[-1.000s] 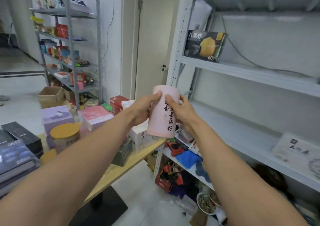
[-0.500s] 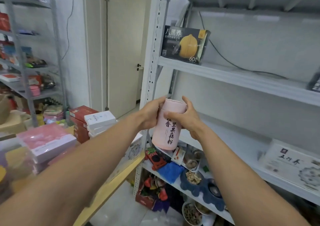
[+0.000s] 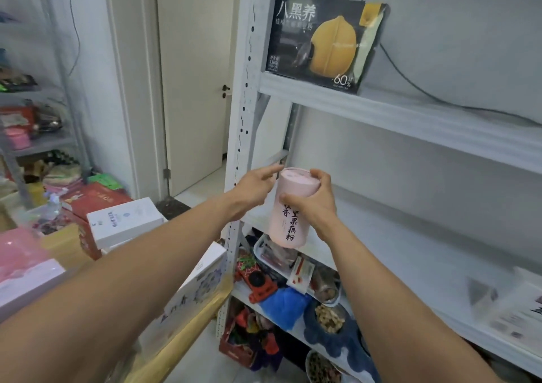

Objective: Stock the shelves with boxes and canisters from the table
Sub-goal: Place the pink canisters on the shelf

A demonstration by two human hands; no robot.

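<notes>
Pink cylindrical cardboard canister with black characters: in the air, close to upright, just in front of the left end of the white metal rack's middle shelf, beside the front post.

Surroundings:
- Pink flat box, red flat box and white rectangular box: on the wooden tabletop, far left, with the red one just behind the white.
- Your left hand: fingers stretched fairly straight, tips at the canister's upper left edge.
- Your right hand: fingers curled over the lid rim, thumb across the front, gripping the canister.
- Black box printed with a yellow nut shape: standing at the left end of the upper shelf, leaning back.
- White flat box: on the middle shelf, far right, blurred.
</notes>
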